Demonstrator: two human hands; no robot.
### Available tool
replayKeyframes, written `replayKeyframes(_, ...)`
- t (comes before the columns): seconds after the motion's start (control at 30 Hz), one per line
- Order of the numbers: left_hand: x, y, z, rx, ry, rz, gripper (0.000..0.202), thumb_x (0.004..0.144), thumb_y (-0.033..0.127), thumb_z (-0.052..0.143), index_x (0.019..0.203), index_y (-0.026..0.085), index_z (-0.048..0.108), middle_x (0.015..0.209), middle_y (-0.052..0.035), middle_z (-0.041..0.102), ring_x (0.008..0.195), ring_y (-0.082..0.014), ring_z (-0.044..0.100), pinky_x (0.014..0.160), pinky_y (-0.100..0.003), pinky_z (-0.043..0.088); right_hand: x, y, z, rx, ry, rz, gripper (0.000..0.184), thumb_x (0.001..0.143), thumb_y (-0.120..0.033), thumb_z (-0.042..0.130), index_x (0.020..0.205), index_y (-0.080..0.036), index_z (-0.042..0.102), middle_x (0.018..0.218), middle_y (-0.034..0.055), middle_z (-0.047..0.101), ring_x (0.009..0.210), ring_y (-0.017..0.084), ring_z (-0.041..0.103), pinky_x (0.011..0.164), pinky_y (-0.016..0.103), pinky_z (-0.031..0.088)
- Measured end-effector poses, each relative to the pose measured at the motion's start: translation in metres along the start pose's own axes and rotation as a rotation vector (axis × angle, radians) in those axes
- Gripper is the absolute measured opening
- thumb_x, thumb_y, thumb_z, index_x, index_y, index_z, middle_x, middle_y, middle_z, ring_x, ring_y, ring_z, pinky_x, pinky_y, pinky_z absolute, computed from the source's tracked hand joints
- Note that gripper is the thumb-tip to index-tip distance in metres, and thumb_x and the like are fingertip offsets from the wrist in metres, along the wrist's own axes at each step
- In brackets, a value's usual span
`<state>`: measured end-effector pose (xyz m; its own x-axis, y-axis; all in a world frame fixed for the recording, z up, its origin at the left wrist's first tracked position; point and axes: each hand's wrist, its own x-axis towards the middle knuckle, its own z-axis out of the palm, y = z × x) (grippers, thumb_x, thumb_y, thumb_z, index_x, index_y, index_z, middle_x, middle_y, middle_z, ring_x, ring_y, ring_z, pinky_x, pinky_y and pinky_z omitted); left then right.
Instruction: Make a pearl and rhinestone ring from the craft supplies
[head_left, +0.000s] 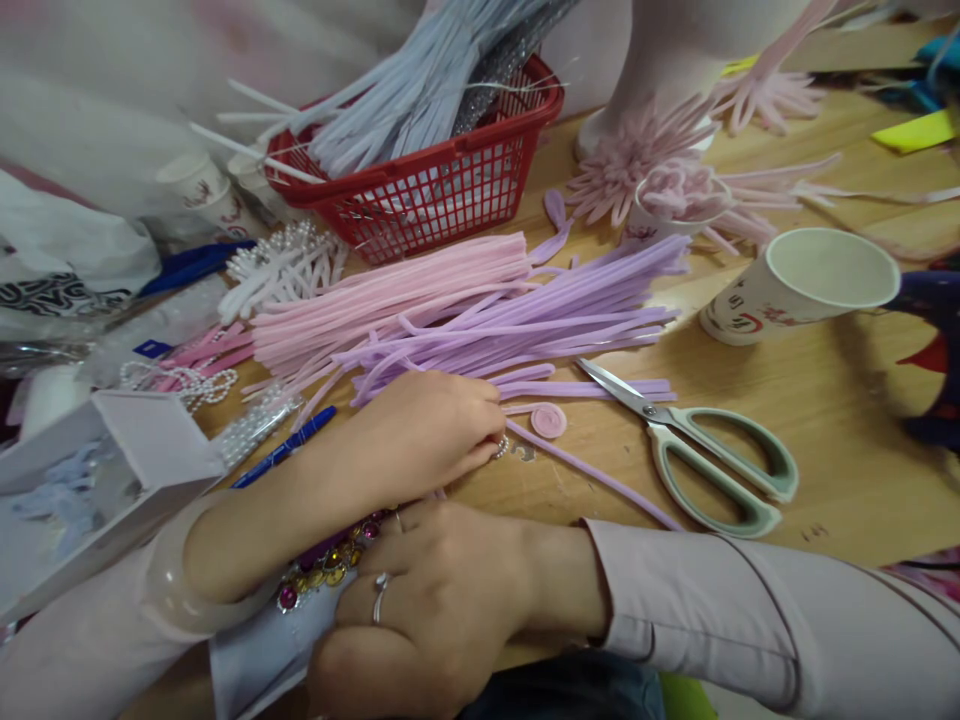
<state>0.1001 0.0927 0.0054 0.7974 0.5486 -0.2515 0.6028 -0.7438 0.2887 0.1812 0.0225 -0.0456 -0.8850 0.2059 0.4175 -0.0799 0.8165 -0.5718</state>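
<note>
My left hand (442,425) is closed, knuckles up, over the table's near part. From beside its fingertips a lilac pipe cleaner (592,468) runs right and toward me, and a short lilac bit shows below the palm. My right hand (442,600) lies just nearer to me, its fingers curled and their tips hidden, so what they hold cannot be seen. Beside my left fingertips lies a small pink coil (548,420). Beyond are a bundle of lilac pipe cleaners (525,310) and a pink bundle (390,295). Scissors (675,430) rest slightly open to the right.
A red basket (442,190) of pale-blue stems stands behind. At right is a paper cup (780,290); fluffy pink flowers (652,160) lie behind it. At left are a blue pen (289,445), a white box (165,460) and pearl beads (255,420). Jewelled trim (330,570) shows beneath my hands.
</note>
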Motion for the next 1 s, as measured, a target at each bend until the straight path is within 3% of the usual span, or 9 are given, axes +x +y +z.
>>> replayKeyframes(0.2, 0.001, 0.005, -0.002, 0.110, -0.081, -0.039, 0.019, 0.089, 0.017, 0.053, 0.081, 0.016, 0.071, 0.085, -0.0032, 0.069, 0.071, -0.0201, 0.064, 0.058, -0.032, 0.037, -0.004, -0.002, -0.003, -0.141, 0.128, -0.099, 0.027, 0.095, -0.026, 0.048, 0.082, -0.021, 0.071, 0.063, -0.0069, 0.063, 0.059, 0.011, 0.055, 0.053, 0.029, 0.037)
replayKeyframes(0.3, -0.001, 0.005, -0.007, 0.031, -0.094, -0.073, 0.017, 0.089, 0.017, 0.051, 0.083, 0.016, 0.066, 0.084, -0.0032, 0.067, 0.069, -0.0185, 0.061, 0.059, -0.031, 0.037, -0.004, -0.002, -0.001, -0.155, 0.154, -0.097, 0.028, 0.095, -0.026, 0.048, 0.078, -0.022, 0.069, 0.062, -0.0077, 0.062, 0.058, 0.010, 0.055, 0.055, 0.028, 0.038)
replayKeyframes(0.47, -0.008, 0.000, -0.020, -0.325, -0.012, -0.105, 0.010, 0.086, 0.020, 0.052, 0.086, 0.016, 0.061, 0.087, -0.0020, 0.064, 0.075, -0.0159, 0.058, 0.066, -0.029, 0.043, -0.005, 0.002, 0.006, -0.208, 0.282, -0.160, 0.022, 0.092, -0.025, 0.052, 0.076, -0.021, 0.065, 0.061, -0.0068, 0.060, 0.054, 0.011, 0.050, 0.052, 0.028, 0.038)
replayKeyframes(0.6, -0.016, -0.002, -0.030, -0.932, 0.058, -0.221, 0.006, 0.086, 0.021, 0.052, 0.088, 0.017, 0.056, 0.080, -0.0015, 0.066, 0.066, -0.0141, 0.063, 0.060, -0.027, 0.051, -0.007, 0.006, 0.009, -0.259, 0.399, -0.229, 0.017, 0.089, -0.021, 0.050, 0.076, -0.019, 0.060, 0.065, -0.0043, 0.060, 0.055, 0.012, 0.046, 0.055, 0.028, 0.039)
replayKeyframes(0.7, -0.030, -0.001, -0.035, -1.312, 0.198, -0.287, 0.006, 0.084, 0.021, 0.057, 0.084, 0.017, 0.053, 0.076, -0.0033, 0.070, 0.064, -0.0150, 0.067, 0.056, -0.026, 0.055, -0.007, 0.007, 0.010, -0.239, 0.456, -0.256, 0.021, 0.091, -0.020, 0.041, 0.075, -0.019, 0.055, 0.057, -0.0062, 0.052, 0.050, 0.011, 0.041, 0.051, 0.026, 0.035)
replayKeyframes(0.8, -0.051, 0.000, -0.036, -1.557, 0.395, -0.308, 0.009, 0.078, 0.016, 0.064, 0.080, 0.015, 0.056, 0.075, -0.0032, 0.073, 0.063, -0.0130, 0.070, 0.064, -0.025, 0.057, -0.006, 0.007, 0.011, -0.203, 0.483, -0.230, 0.023, 0.090, -0.018, 0.034, 0.073, -0.020, 0.049, 0.053, -0.0068, 0.047, 0.047, 0.011, 0.039, 0.049, 0.025, 0.031)
replayKeyframes(0.9, -0.069, -0.001, -0.033, -1.716, 0.575, -0.345, 0.014, 0.072, 0.013, 0.071, 0.079, 0.013, 0.058, 0.075, -0.0030, 0.074, 0.063, -0.0125, 0.071, 0.069, -0.025, 0.057, -0.007, 0.007, 0.011, -0.196, 0.460, -0.206, 0.016, 0.085, -0.017, 0.033, 0.079, -0.020, 0.047, 0.056, -0.0047, 0.052, 0.047, 0.011, 0.042, 0.051, 0.026, 0.033)
replayKeyframes(1.0, -0.082, -0.002, -0.030, -1.783, 0.730, -0.296, 0.015, 0.073, 0.011, 0.072, 0.085, 0.013, 0.063, 0.076, -0.0015, 0.074, 0.069, -0.0125, 0.072, 0.073, -0.024, 0.057, -0.010, 0.001, 0.006, -0.191, 0.416, -0.162, 0.013, 0.082, -0.016, 0.035, 0.084, -0.022, 0.047, 0.058, -0.0027, 0.056, 0.048, 0.013, 0.043, 0.052, 0.027, 0.034)
